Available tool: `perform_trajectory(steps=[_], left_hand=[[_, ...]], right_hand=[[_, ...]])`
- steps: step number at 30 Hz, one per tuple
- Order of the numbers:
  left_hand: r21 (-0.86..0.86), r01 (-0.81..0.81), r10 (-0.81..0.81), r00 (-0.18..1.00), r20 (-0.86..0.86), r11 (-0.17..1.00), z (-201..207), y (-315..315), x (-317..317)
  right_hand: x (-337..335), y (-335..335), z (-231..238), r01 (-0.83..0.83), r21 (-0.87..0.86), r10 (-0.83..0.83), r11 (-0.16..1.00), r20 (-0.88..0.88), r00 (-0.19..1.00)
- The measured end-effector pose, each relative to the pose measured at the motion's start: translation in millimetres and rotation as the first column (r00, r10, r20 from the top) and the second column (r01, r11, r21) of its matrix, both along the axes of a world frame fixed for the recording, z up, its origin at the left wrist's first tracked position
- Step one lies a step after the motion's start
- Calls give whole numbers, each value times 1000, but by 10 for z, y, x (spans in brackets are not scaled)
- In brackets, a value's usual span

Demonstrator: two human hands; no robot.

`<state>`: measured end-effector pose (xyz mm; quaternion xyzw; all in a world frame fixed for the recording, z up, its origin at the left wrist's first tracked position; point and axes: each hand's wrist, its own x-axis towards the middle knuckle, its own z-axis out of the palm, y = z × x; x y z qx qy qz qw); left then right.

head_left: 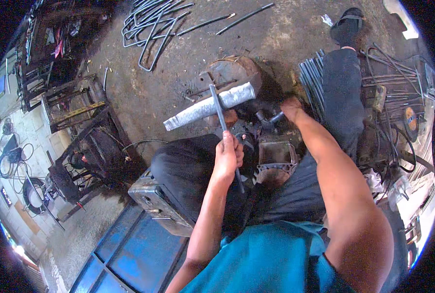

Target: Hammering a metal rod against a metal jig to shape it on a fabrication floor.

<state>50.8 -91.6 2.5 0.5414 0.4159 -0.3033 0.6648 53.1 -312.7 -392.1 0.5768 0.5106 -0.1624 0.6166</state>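
My left hand (228, 155) is closed around a straight grey metal rod (218, 110), whose far part crosses the top of a pale, worn anvil (186, 117) with a tapering left end. The rod's near end sticks out below my fist. To the right, my right hand (290, 108) is wrapped round the handle of what looks like a hammer (276, 118). Its dark head hangs low, just right of the anvil and apart from the rod. Behind the anvil sits a round wooden stump (232, 71), with a short bent bar (206, 77) at its left side.
Bent metal rods (151, 31) lie in a heap at the far left of the floor. Straight rods (311, 80) are bundled beside my outstretched right leg (343, 88). Cables and bars (398, 83) clutter the right. A metal frame (76, 110) and blue panel (124, 244) stand left.
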Motion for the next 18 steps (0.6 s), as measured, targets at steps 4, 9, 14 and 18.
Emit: perform_trajectory(steps=[4, 9, 14, 18], left_hand=[[13, -24, 24, 999, 28, 1000, 76, 175, -45], [-5, -33, 33, 996, 89, 999, -17, 37, -33], [28, -23, 20, 993, 117, 999, -82, 154, -68], [12, 35, -37, 980, 196, 999, -156, 203, -91]], right_hand=[[213, 455, 1108, 903, 314, -543, 292, -723, 427], [120, 355, 1563, 910, 262, -600, 322, -687, 410], [-41, 561, 1859, 911, 208, -635, 356, -661, 399], [-187, 470, 1928, 988, 153, -716, 1, -690, 108]])
